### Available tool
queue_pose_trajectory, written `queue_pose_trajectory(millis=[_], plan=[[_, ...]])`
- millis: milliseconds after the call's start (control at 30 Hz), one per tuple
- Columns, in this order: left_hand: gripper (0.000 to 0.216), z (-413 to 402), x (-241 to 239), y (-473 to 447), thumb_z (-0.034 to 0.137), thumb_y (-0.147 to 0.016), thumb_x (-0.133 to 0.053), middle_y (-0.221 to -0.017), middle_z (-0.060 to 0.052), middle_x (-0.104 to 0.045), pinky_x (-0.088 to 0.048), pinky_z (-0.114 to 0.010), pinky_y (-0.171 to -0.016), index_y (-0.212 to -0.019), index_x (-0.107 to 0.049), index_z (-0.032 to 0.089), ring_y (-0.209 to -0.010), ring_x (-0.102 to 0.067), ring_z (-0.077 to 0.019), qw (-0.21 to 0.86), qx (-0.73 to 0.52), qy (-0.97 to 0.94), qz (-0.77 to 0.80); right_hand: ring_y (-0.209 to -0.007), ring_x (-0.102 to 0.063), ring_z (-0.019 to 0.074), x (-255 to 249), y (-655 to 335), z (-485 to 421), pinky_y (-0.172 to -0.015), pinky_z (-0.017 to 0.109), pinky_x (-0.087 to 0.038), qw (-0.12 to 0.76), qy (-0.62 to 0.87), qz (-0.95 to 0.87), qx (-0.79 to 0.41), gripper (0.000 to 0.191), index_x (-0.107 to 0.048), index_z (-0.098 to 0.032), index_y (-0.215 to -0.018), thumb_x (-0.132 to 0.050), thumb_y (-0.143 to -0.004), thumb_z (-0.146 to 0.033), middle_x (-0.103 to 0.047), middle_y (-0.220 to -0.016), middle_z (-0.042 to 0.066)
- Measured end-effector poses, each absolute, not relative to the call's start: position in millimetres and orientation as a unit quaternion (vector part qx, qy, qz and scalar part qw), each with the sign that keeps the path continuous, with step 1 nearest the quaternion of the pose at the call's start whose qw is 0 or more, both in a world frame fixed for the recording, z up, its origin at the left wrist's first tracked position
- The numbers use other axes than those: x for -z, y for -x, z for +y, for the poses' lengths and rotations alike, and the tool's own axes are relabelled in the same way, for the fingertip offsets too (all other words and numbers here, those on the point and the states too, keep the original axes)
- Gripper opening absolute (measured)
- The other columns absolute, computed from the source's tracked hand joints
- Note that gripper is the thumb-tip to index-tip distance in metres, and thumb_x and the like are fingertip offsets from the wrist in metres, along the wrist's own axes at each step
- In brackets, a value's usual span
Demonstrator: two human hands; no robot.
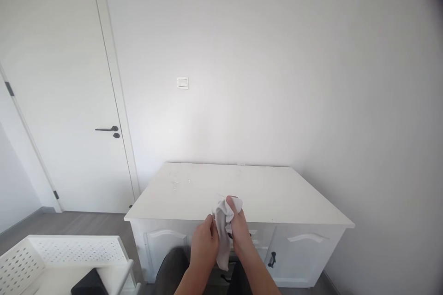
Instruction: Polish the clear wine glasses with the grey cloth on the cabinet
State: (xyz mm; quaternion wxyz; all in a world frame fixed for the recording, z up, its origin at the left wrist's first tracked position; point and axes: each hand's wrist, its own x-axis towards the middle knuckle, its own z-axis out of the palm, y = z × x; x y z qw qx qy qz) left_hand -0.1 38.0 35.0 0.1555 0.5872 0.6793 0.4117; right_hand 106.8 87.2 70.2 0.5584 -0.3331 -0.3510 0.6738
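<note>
Before the white cabinet [297, 203] | pale cloth [223, 239] held aloft between both hands: right hand [240, 230] clamped on it, left hand [205, 242] pinched at its side | judged mid-handling: cloth bunched, unspread; specks [189, 181] left unremoved.

the left hand [204, 243] and right hand [240, 233] partly hide the white cloth [223, 249]; the forearms [260, 281] run off the bottom edge; specks [175, 185] on the white cabinet [273, 196] are too small to identify; the perforated white bin [83, 246] and its black object [90, 283], unclear in kind, are cut off below; the door [69, 78] leaves the left edge.
</note>
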Motion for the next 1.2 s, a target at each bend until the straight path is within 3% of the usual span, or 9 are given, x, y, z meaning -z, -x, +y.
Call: queue_pose_trajectory(millis=[233, 367, 567, 700, 767, 900, 967, 1100, 1200], plan=[[0.048, 20.4, -44.5, 6.1, 0.057, -0.1, -0.045, -0.058, 0.0, -0.054, -0.034, -0.027, -0.06, -0.066, -0.044, 0.022, -0.057, -0.05, -0.0164, 0.306, -0.555, -0.519, 0.574, -0.073, -0.061, 0.017, -70.6, -101.2, 92.4, -0.067, 0.028, -0.05, 0.635, 0.37, -0.226, -0.64, 0.046, -0.07, -0.024, -0.089, -0.077, -0.077, -0.067, -0.068, -0.08, -0.002], [0.055, 9.5, -47.8, 12.7, 0.068, -0.094, -0.054, -0.054, 0.001, -0.052, -0.035, -0.025, -0.054, -0.067, -0.052, 0.02, -0.052, -0.05, -0.0148, 0.411, -0.575, -0.505, 0.495, -0.086, -0.07, 0.0256, -92.0, -100.5, 71.2, -0.073, 0.035, -0.055, 0.508, 0.293, -0.316, -0.745, 0.052, -0.074, -0.022, -0.107, -0.074, -0.083, -0.067, -0.076, -0.094, 0.006], [0.057, 1.0, -50.1, 24.0, 0.069, -0.091, -0.06, -0.052, 0.0, -0.057, -0.032, -0.023, -0.051, -0.068, -0.055, 0.017, -0.046, -0.05, -0.0119, 0.523, -0.551, -0.494, 0.423, -0.098, -0.07, 0.0255, -98.2, -104.1, 49.7, -0.087, 0.035, -0.055, 0.471, 0.209, -0.358, -0.779, 0.038, -0.075, -0.019, -0.111, -0.08, -0.085, -0.046, -0.077, -0.11, 0.009], [0.056, -1.4, -54.8, 29.1, 0.067, -0.092, -0.058, -0.049, 0.002, -0.051, -0.033, -0.024, -0.052, -0.066, -0.055, 0.018, -0.044, -0.042, -0.0097, 0.619, -0.509, -0.457, 0.385, -0.087, -0.067, 0.0221, -92.6, -103.5, 46.7, -0.078, 0.032, -0.053, 0.462, 0.194, -0.401, -0.767, 0.031, -0.073, -0.017, -0.104, -0.082, -0.083, -0.039, -0.075, -0.099, 0.008], [0.052, -1.1, -57.2, 27.1, 0.063, -0.09, -0.059, -0.048, 0.002, -0.048, -0.032, -0.025, -0.051, -0.064, -0.053, 0.019, -0.044, -0.04, -0.0104, 0.582, -0.513, -0.472, 0.419, -0.085, -0.066, 0.0214, -92.3, -97.7, 45.2, -0.073, 0.031, -0.052, 0.503, 0.243, -0.431, -0.709, 0.034, -0.07, -0.02, -0.102, -0.086, -0.076, -0.034, -0.074, -0.097, 0.006], [0.034, 0.0, -60.7, 16.4, 0.04, -0.084, -0.066, -0.053, 0.001, -0.052, -0.028, -0.025, -0.052, -0.062, -0.052, 0.019, -0.052, -0.042, -0.0121, 0.38, -0.553, -0.523, 0.526, -0.081, -0.063, 0.0206, -96.0, -84.3, 43.5, -0.072, 0.031, -0.052, 0.605, 0.378, -0.466, -0.522, 0.049, -0.067, -0.025, -0.108, -0.091, -0.066, -0.033, -0.073, -0.095, 0.002], [0.033, -0.3, -61.1, 13.3, 0.041, -0.084, -0.066, -0.054, 0.001, -0.053, -0.03, -0.025, -0.052, -0.063, -0.054, 0.019, -0.052, -0.043, -0.0125, 0.393, -0.563, -0.517, 0.512, -0.08, -0.063, 0.0203, -100.7, -82.9, 42.8, -0.07, 0.03, -0.052, 0.607, 0.359, -0.432, -0.563, 0.044, -0.068, -0.025, -0.105, -0.089, -0.069, -0.037, -0.073, -0.092, 0.002], [0.05, -3.8, -57.7, 16.7, 0.062, -0.088, -0.064, -0.049, 0.001, -0.052, -0.03, -0.024, -0.049, -0.064, -0.057, 0.018, -0.045, -0.043, -0.0112, 0.56, -0.558, -0.444, 0.422, -0.076, -0.064, 0.0199, -107.2, -90.3, 39.5, -0.065, 0.029, -0.051, 0.478, 0.242, -0.364, -0.762, 0.032, -0.073, -0.017, -0.09, -0.079, -0.081, -0.048, -0.073, -0.088, 0.007], [0.053, -10.0, -50.8, 17.8, 0.062, -0.087, -0.068, -0.048, 0.001, -0.052, -0.029, -0.023, -0.049, -0.062, -0.057, 0.017, -0.044, -0.042, -0.0093, 0.587, -0.558, -0.421, 0.409, -0.071, -0.063, 0.0186, -97.4, -94.2, 35.0, -0.062, 0.028, -0.05, 0.461, 0.251, -0.364, -0.769, 0.032, -0.074, -0.016, -0.09, -0.081, -0.08, -0.046, -0.073, -0.086, 0.007]])
